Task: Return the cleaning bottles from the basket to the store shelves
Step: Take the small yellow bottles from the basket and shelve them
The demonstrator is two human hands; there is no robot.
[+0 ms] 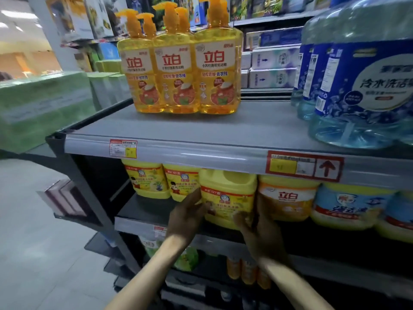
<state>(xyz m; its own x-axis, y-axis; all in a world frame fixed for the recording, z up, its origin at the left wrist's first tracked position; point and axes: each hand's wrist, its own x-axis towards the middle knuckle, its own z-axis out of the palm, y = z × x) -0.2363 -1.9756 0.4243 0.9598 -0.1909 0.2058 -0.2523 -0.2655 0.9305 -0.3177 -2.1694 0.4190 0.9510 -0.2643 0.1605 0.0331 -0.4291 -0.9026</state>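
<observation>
Two hands clasp a yellow detergent jug (pixel 228 195) at the front edge of the middle shelf (pixel 138 224) in a store aisle. The left hand (pixel 186 217) is wrapped on the jug's left flank, and the right hand (pixel 260 233) grips its lower right corner with the thumb across the label. The jug stands upright with its base on the shelf, between a row of matching yellow jugs (pixel 147 180) on its left and an orange-labelled jug (pixel 287 198) just beside its right. It sits forward of that row, so the placement looks nearly finished rather than complete, with a push back into line and a release left to do.

Above, three pump bottles (pixel 178 74) of yellow dish liquid stand together on the top shelf (pixel 201 130). They are well apart from the large blue-labelled bottles (pixel 368 90) at the right, with bare shelf between the two groups. Whether any of those came from the basket cannot be told. The basket itself is out of view, so how many cleaning bottles remain to be returned cannot be judged.
</observation>
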